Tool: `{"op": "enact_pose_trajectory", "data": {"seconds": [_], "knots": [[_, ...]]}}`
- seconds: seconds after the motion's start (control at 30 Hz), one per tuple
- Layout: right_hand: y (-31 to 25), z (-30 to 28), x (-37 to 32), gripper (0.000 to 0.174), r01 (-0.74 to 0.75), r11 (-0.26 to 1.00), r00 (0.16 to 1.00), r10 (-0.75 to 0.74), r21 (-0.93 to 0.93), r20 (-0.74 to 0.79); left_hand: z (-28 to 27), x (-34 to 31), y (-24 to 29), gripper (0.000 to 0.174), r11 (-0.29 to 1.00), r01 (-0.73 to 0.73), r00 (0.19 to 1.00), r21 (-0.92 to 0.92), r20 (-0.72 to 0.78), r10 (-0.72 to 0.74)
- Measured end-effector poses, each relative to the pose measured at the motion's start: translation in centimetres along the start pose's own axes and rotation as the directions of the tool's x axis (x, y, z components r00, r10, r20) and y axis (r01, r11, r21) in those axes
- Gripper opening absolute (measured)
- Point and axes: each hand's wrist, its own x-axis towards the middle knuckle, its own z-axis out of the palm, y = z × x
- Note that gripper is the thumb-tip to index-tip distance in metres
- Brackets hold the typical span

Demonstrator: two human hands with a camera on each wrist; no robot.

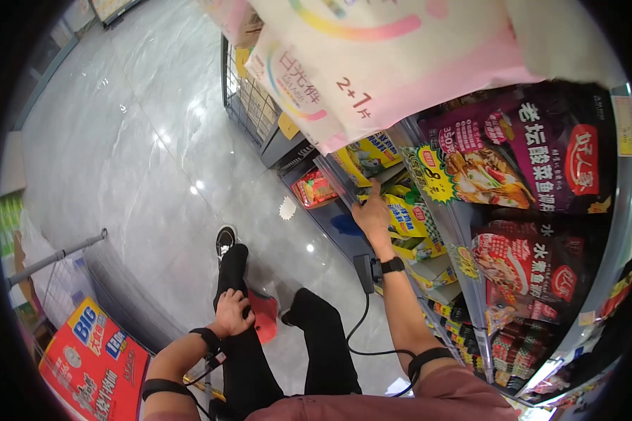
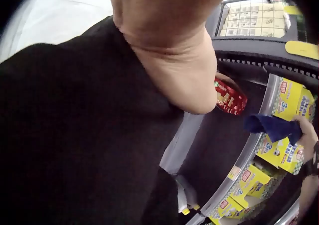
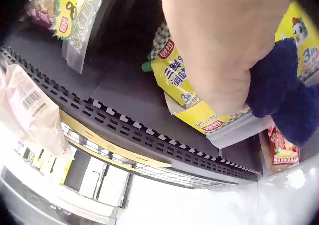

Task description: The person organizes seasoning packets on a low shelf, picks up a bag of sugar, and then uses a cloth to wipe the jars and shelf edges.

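My right hand [image 1: 374, 219] reaches into a low shelf and holds a dark blue cloth [image 3: 284, 90], which bunches out past the fingers. Seen from the left wrist, the cloth hangs at the shelf's front edge beside yellow display boxes [image 2: 251, 180]. Close by the right hand stand yellow seasoning pouches [image 1: 407, 217], and in the right wrist view a yellow seasoning pack [image 3: 174, 75] sits just beyond the palm. My left hand [image 1: 233, 314] rests on the black-trousered knee with loosely bent fingers and nothing in it.
Above the shelf hangs a large white and pink package [image 1: 400, 70]. Purple seasoning bags [image 1: 512, 154] fill the upper shelf at right. A red packet [image 1: 314, 188] lies at the low shelf's end. At lower left stands a red carton [image 1: 95, 365] near a cart's metal bar [image 1: 56, 259].
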Motion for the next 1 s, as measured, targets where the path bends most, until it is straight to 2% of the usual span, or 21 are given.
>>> {"op": "enact_pose_trajectory", "data": {"seconds": [0.17, 0.2, 0.23, 0.3, 0.33, 0.37, 0.43, 0.47, 0.5, 0.53, 0.57, 0.63, 0.77, 0.8, 0.83, 0.87, 0.9, 0.97, 1.0], "knots": [[0.7, 0.9, 0.3, 0.063, 0.044, 0.997, 0.998, -0.046, 0.07, 0.032, 1.5, -0.8, 1.4, 0.025, 0.995, 0.072, 0.993, 0.069, -0.096, -0.065], [0.6, 0.9, 0.0, 0.062, 0.053, 0.992, 0.998, -0.055, 0.116, 0.017, 1.7, -1.1, 1.8, 0.032, 0.988, 0.149, 0.989, 0.041, 0.005, -0.149], [0.1, 0.3, -1.1, 0.062, 0.048, 0.993, 0.998, -0.051, 0.109, 0.026, 1.8, -1.6, 2.4, 0.032, 0.988, 0.152, 0.988, 0.034, 0.012, -0.153], [-0.1, -0.7, -4.1, 0.059, 0.137, 0.988, 0.986, -0.13, 0.065, -0.1, 2.3, -2.7, 3.8, 0.052, 0.973, 0.23, 0.972, 0.028, -0.051, -0.228], [0.7, -0.9, -5.7, 0.054, 0.171, 0.979, 0.981, -0.159, 0.11, -0.115, 2.6, -3.3, 4.0, 0.064, 0.954, 0.298, 0.952, -0.007, 0.073, -0.297], [2.0, -1.3, -7.4, 0.054, 0.158, 0.982, 0.984, -0.147, 0.102, -0.105, 2.7, -3.9, 4.3, 0.067, 0.942, 0.333, 0.938, -0.033, 0.107, -0.328], [4.6, -2.1, -10.7, 0.051, 0.155, 0.981, 0.977, -0.17, 0.117, 0.126, 2.7, -5.2, 4.6, 0.07, 0.928, 0.366, 0.922, -0.074, 0.161, -0.351], [7.9, -0.9, -11.2, 0.048, 0.17, 0.972, 0.98, -0.184, 0.164, 0.071, 2.7, -5.6, 4.8, 0.07, 0.928, 0.365, 0.922, -0.072, 0.164, -0.35], [10.8, -0.3, -11.6, 0.053, 0.113, 0.993, 0.992, -0.115, 0.033, 0.049, 2.7, -6.1, 5.0, 0.069, 0.914, 0.398, 0.898, -0.083, 0.24, -0.369], [12.2, -1.0, -11.9, 0.059, -0.033, 0.998, 0.999, 0.032, 0.052, 0.017, 2.7, -6.8, 5.2, 0.068, 0.897, 0.433, 0.867, -0.09, 0.315, -0.386], [13.5, -1.4, -12.1, 0.064, -0.176, 0.981, 0.984, 0.177, 0.077, -0.011, 2.9, -7.4, 5.3, 0.068, 0.895, 0.438, 0.864, -0.086, 0.315, -0.393], [16.3, -1.5, -12.3, 0.067, -0.138, 0.99, 0.99, 0.138, 0.043, 0.0, 3.5, -8.7, 5.7, 0.064, 0.84, 0.508, 0.836, -0.191, 0.347, -0.426], [20.0, -1.0, -13.0, 0.079, -0.099, 0.995, 0.995, 0.1, -0.022, 0.024, 3.7, -11.1, 7.4, 0.06, 0.858, 0.493, 0.852, -0.143, 0.279, -0.443], [20.5, -0.8, -12.9, 0.079, -0.102, 0.995, 0.995, 0.102, -0.005, 0.023, 3.4, -11.4, 7.8, 0.058, 0.818, 0.535, 0.831, -0.211, 0.309, -0.463], [21.0, -0.7, -12.7, 0.077, -0.16, 0.978, 0.987, 0.157, 0.134, 0.03, 2.9, -11.9, 8.4, 0.057, 0.771, 0.576, 0.806, -0.273, 0.346, -0.48], [21.5, -0.6, -12.7, 0.076, -0.219, 0.938, 0.976, 0.215, 0.27, 0.045, 2.4, -12.4, 9.0, 0.057, 0.778, 0.575, 0.804, -0.253, 0.35, -0.481], [23.4, 1.1, -12.1, 0.075, -0.115, 0.969, 0.993, 0.11, 0.221, 0.032, 1.6, -12.6, 9.8, 0.055, 0.747, 0.614, 0.774, -0.255, 0.378, -0.507], [22.2, -0.8, -12.5, 0.077, -0.202, 0.969, 0.961, 0.169, 0.139, 0.217, 0.1, -12.5, 11.3, 0.051, 0.686, 0.679, 0.72, -0.263, 0.424, -0.55], [22.3, -0.8, -12.9, 0.077, -0.211, 0.965, 0.962, 0.177, 0.155, 0.209, -0.2, -12.7, 11.6, 0.051, 0.699, 0.671, 0.725, -0.249, 0.419, -0.546]]}}
